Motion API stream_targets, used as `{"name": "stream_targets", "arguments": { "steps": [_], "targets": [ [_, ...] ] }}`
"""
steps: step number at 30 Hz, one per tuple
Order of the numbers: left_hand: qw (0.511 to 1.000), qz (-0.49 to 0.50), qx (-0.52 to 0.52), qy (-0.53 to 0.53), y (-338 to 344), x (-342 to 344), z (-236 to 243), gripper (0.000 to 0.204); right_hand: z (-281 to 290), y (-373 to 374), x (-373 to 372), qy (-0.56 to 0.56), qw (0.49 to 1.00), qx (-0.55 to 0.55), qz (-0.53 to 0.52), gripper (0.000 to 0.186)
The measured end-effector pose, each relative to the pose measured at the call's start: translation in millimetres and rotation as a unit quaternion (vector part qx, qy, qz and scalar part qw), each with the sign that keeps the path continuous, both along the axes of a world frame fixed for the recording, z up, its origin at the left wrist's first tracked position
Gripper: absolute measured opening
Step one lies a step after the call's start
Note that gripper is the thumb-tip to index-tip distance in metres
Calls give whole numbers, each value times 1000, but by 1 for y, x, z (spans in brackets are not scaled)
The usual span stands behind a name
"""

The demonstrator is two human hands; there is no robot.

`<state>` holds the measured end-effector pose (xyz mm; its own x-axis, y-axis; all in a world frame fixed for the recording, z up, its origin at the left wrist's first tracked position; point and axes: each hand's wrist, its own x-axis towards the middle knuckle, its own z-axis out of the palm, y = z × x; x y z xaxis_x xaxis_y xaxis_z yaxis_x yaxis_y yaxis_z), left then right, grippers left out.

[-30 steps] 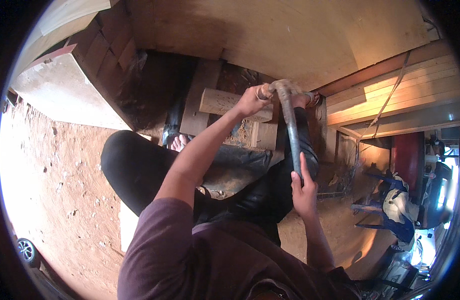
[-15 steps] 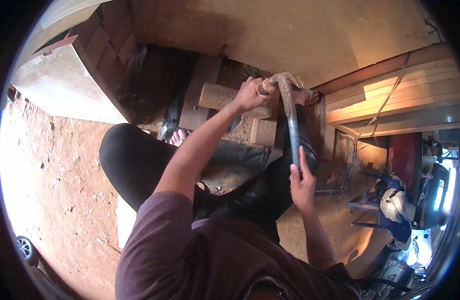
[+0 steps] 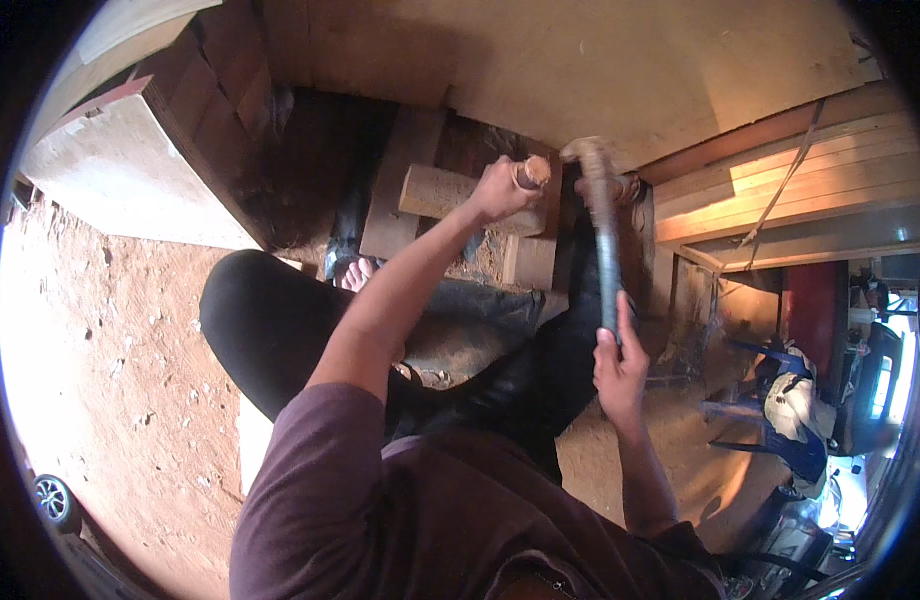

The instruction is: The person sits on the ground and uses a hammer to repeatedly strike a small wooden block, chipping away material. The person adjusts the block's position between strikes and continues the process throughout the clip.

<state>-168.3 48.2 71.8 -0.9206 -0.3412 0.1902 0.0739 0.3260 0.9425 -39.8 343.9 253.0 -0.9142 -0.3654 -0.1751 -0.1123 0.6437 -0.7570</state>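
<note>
My left hand [image 3: 500, 192] is closed round an upright wooden-handled chisel [image 3: 537, 171], its frayed, flattened top showing above the fist. The chisel's lower end is hidden behind the hand. Under that fist lies a pale wooden block [image 3: 435, 190], resting across other timber. My right hand [image 3: 622, 370] grips the lower end of a claw hammer [image 3: 608, 255] with a bluish handle, thumb and forefinger stretched along it. The hammer is blurred by motion. Its head is to the right of the chisel's top, apart from it.
A short wood piece [image 3: 530, 262] and a board [image 3: 390, 225] lie by the block. My bare foot [image 3: 357, 274] is close on the left. A large plywood panel [image 3: 620, 70] stands ahead, stacked planks [image 3: 790, 180] to the right, a white-faced panel [image 3: 140, 170] to the left.
The hammer has moved right, off the chisel's top, and my right hand has shifted slightly right and down with it. My left hand stays in place on the chisel.
</note>
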Motion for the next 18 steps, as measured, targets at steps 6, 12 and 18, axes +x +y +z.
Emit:
{"name": "stream_targets", "arguments": {
  "steps": [6,12,18],
  "targets": [
    [1000,4,12,-25,-2,0,-1,36,15,10,2,71,972,-208,-85,68],
    [999,-23,12,-27,-4,1,4,49,-9,1,-12,78,992,77,67,60],
    [999,-2,21,-32,-2,-1,-6,40,7,14,-5,4,983,-174,-62,66]
  ]
}}
